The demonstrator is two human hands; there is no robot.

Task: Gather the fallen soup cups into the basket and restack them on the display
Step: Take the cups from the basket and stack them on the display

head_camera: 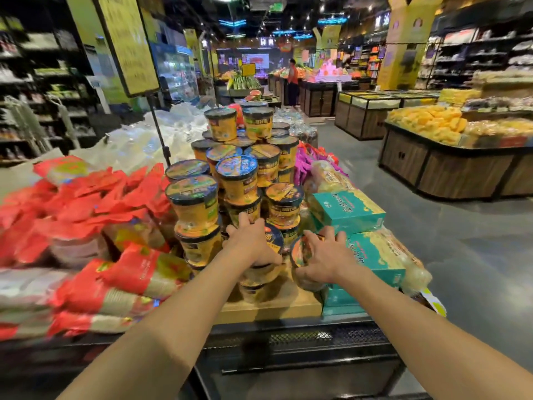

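Yellow soup cups with dark lids stand stacked several high on the wooden display (pixel 268 308) in the middle of the head view; one front stack (pixel 194 209) rises on the left. My left hand (pixel 251 243) grips a tilted soup cup (pixel 274 239) on top of a low stack at the front. Just to its right, my right hand (pixel 324 258) grips a second tilted soup cup (pixel 300 256), thumb under it and fingers over its lid. No basket shows in view.
Red snack packs (pixel 86 215) pile up left of the cups. Teal boxes (pixel 350 210) press close on the right. A dark mesh shelf edge (pixel 300 339) runs below the display. Wooden produce bins (pixel 450 166) and a distant person (pixel 292 82) stand across the grey aisle.
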